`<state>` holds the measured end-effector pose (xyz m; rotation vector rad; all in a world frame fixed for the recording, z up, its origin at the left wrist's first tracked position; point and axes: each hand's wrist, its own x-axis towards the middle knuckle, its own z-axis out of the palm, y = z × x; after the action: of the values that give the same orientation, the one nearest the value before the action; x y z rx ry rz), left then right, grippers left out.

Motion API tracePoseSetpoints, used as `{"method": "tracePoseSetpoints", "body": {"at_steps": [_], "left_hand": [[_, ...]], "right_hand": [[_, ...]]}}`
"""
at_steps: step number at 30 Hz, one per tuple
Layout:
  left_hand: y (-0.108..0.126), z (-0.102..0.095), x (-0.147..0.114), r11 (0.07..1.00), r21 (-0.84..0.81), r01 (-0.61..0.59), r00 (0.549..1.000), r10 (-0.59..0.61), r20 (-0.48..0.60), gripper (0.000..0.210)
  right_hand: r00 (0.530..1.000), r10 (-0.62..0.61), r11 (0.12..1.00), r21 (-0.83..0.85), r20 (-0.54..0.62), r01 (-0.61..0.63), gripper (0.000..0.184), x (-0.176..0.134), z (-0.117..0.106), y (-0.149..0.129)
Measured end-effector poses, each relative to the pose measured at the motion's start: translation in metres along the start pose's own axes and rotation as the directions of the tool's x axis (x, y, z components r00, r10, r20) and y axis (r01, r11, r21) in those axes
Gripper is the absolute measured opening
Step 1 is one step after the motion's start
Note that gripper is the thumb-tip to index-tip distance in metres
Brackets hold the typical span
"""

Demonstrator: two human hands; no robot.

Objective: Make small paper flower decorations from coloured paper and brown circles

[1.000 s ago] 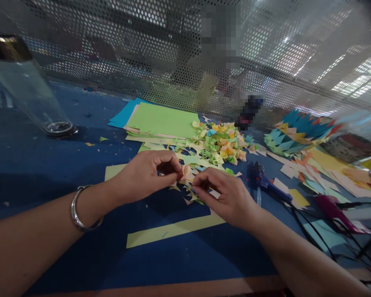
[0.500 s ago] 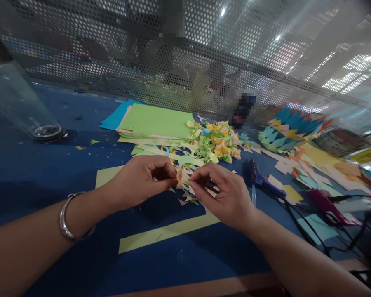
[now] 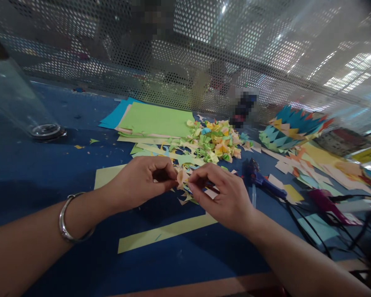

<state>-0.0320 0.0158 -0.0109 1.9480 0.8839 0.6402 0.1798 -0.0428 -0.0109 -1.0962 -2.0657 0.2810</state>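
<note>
Between my two hands is a small peach paper flower (image 3: pixel 182 178), its petals folded up. My left hand (image 3: pixel 144 179) pinches its left side between thumb and forefinger. From the right, the thumb and forefinger of my right hand (image 3: pixel 224 194) are closed together at its other edge. Paper scraps (image 3: pixel 185 197) lie beneath and behind the fingers. Just beyond them rises a heap of folded paper flowers (image 3: pixel 219 140) in green, yellow and peach. A pale green paper strip (image 3: pixel 165 234) rests on the blue table in front of my hands.
Coloured paper sheets (image 3: pixel 160 119) are stacked at the back. A clear bottle (image 3: pixel 15 90) stands at left. To the right are a blue glue gun (image 3: pixel 266 183), a magenta tool (image 3: pixel 330 206) with black cables and a spiky paper bowl (image 3: pixel 293 128). Perforated metal (image 3: pixel 204 53) borders the table.
Both hands keep their pinch around the peach paper flower. The right fingertips have shifted very slightly left, and the view has moved a little.
</note>
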Motion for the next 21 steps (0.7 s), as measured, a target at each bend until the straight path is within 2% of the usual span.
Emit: {"method": "tracePoseSetpoints", "body": {"at_steps": [8, 14, 21], "left_hand": [[-0.004, 0.001, 0.001, 1.000, -0.025, 0.003, 1.000, -0.003, -0.002, 0.014], [0.000, 0.001, 0.002, 0.996, 0.089, -0.004, 1.000, 0.006, -0.020, 0.007], [0.006, 0.001, 0.000, 0.992, 0.124, -0.015, 0.999, 0.018, -0.027, 0.008]], "right_hand": [[0.998, 0.042, 0.995, 0.086, 0.041, -0.045, 0.003, -0.001, 0.001, -0.001], [0.998, 0.035, 0.994, 0.101, 0.046, -0.039, 0.003, 0.001, 0.001, -0.002], [0.999, 0.012, 0.996, 0.086, 0.051, -0.017, 0.004, 0.002, 0.002, -0.001]]}}
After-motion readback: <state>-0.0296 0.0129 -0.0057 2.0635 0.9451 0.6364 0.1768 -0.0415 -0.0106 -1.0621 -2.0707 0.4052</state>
